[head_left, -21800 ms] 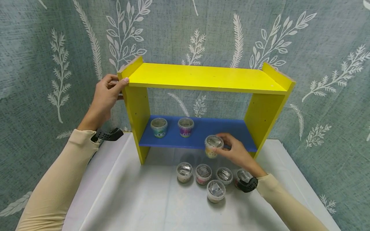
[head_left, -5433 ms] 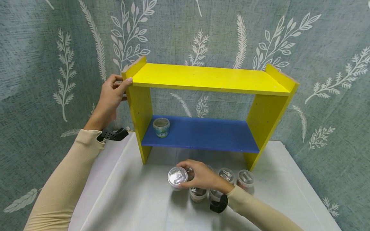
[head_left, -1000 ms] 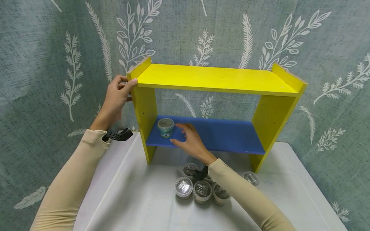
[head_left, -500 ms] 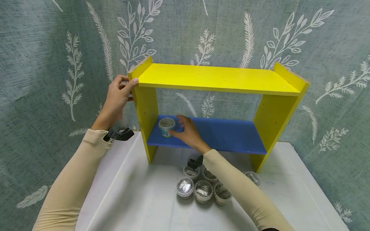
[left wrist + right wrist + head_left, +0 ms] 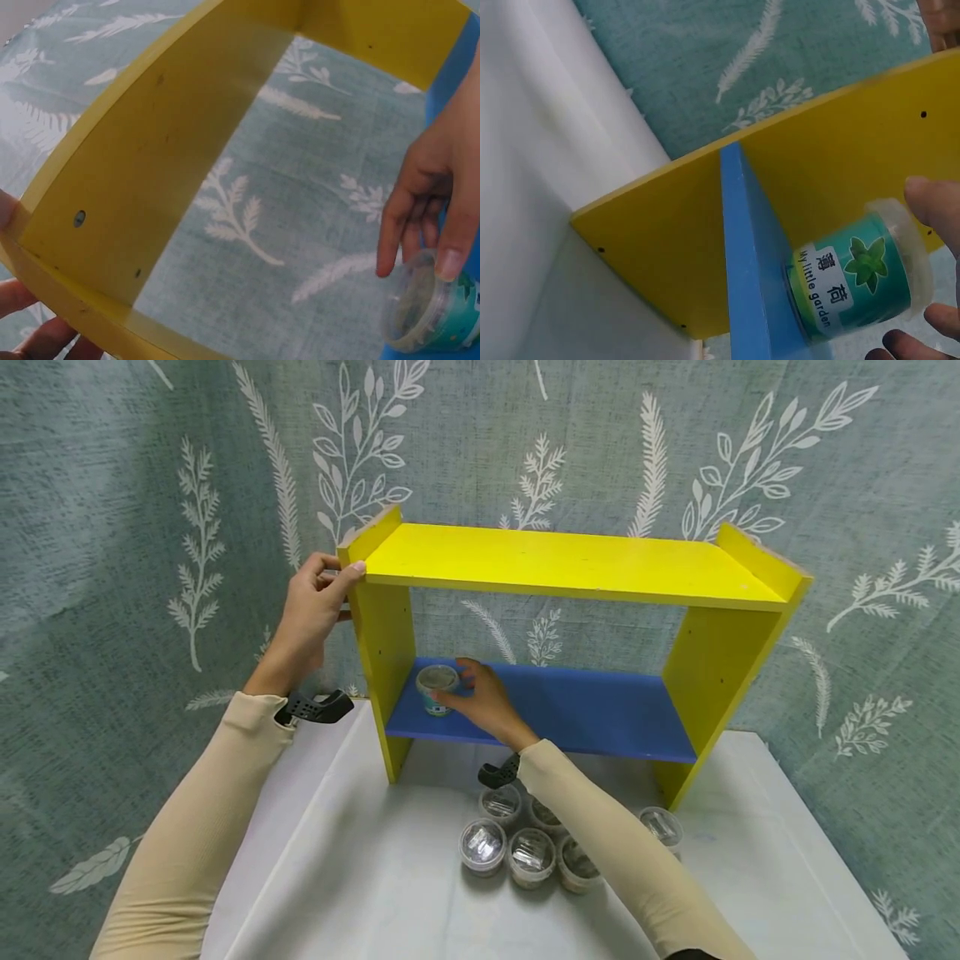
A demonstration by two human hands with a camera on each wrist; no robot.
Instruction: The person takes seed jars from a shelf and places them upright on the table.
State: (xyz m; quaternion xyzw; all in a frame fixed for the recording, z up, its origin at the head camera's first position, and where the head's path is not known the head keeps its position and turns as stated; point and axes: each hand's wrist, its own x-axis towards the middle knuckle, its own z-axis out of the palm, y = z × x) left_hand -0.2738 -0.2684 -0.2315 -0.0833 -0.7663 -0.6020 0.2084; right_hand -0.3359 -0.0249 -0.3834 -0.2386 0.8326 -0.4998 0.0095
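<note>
A yellow shelf unit (image 5: 570, 564) with a blue lower board (image 5: 585, 710) stands on a white table. My left hand (image 5: 330, 589) grips its top left corner, thumb on the front edge; in the left wrist view only its fingers (image 5: 34, 341) show under the yellow side panel (image 5: 150, 187). A small teal-labelled jar (image 5: 437, 687) stands at the left end of the blue board. My right hand (image 5: 461, 685) is curled round it, thumb in front and fingers behind. The right wrist view shows the teal jar (image 5: 851, 281) with a leaf label between my fingertips (image 5: 934, 206), beside the blue board (image 5: 742, 262).
Several small clear-lidded jars (image 5: 517, 847) cluster on the white table (image 5: 360, 877) in front of the shelf, partly under my right forearm, and one more jar (image 5: 660, 825) stands apart to the right. A leaf-patterned curtain (image 5: 112, 527) hangs close behind.
My right hand has moved left along the blue board and its fingers have closed round the teal jar. The left hand keeps its grip on the shelf corner.
</note>
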